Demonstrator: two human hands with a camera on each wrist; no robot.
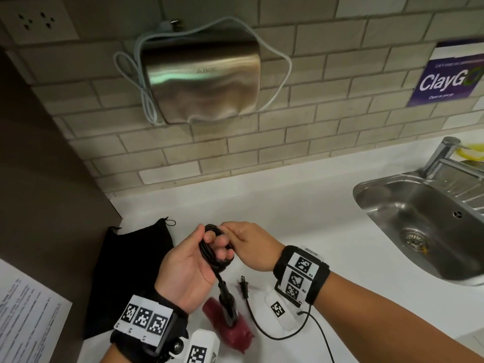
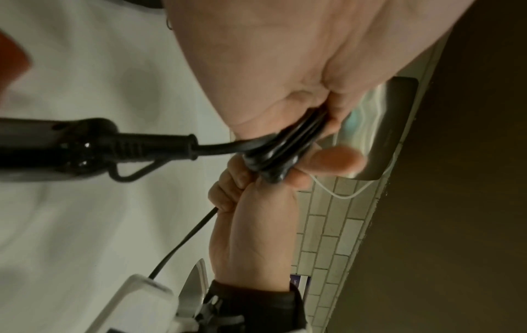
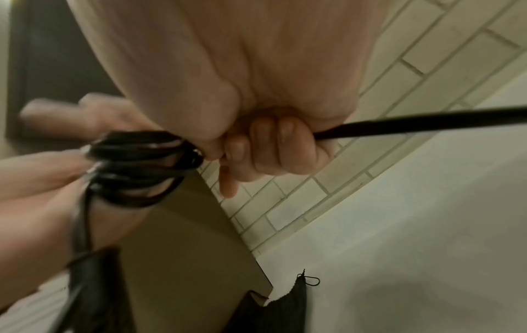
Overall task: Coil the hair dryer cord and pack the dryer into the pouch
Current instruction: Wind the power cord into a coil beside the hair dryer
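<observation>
The black cord (image 1: 212, 254) is wound in several loops round the fingers of my left hand (image 1: 209, 244), whose thumb lies against the coil (image 2: 280, 153). My right hand (image 1: 237, 235) grips the free length of cord (image 3: 427, 121) in its curled fingers (image 3: 271, 146), right beside the coil (image 3: 136, 162). From the coil the cord runs down to the dryer's black handle (image 1: 226, 302), and its maroon body (image 1: 231, 328) lies on the counter. The plug (image 1: 244, 285) lies loose on the counter under my right wrist. The black pouch (image 1: 125, 271) lies flat to the left.
A steel sink (image 1: 419, 226) with a tap (image 1: 442, 155) is set into the white counter (image 1: 301, 205) at right. A metal hand dryer (image 1: 201, 79) hangs on the tiled wall. A printed sheet (image 1: 26, 318) lies at lower left, beside a dark side panel (image 1: 39, 166).
</observation>
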